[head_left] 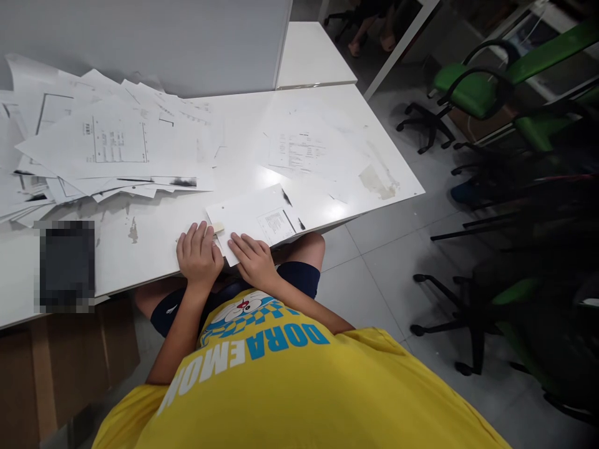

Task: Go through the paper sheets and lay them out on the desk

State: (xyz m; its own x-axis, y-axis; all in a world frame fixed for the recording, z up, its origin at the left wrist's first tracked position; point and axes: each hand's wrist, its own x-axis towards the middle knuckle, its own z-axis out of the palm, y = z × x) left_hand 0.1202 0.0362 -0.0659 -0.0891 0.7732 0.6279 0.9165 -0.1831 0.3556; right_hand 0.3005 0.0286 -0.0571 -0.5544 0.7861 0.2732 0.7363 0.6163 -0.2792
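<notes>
A sheet of white paper (246, 212) with printed text and dark smudges lies at the near edge of the table. My right hand (255, 260) rests flat on its near left part, fingers stretched out over the sheet. Just left of it, my left hand (199, 254) is closed over a small cream-coloured strip (218, 229), its fingers close together. One end of the strip shows by the left edge of the sheet; my fingers cover the rest, so its kind is unclear.
A messy pile of printed sheets (116, 140) spreads across the left of the white table (150, 234). Another printed sheet (299, 149) lies farther back. A dark, pixelated object (67, 267) sits at the near left. Green chairs (468, 90) stand to the right; a grey partition (140, 43) rises behind.
</notes>
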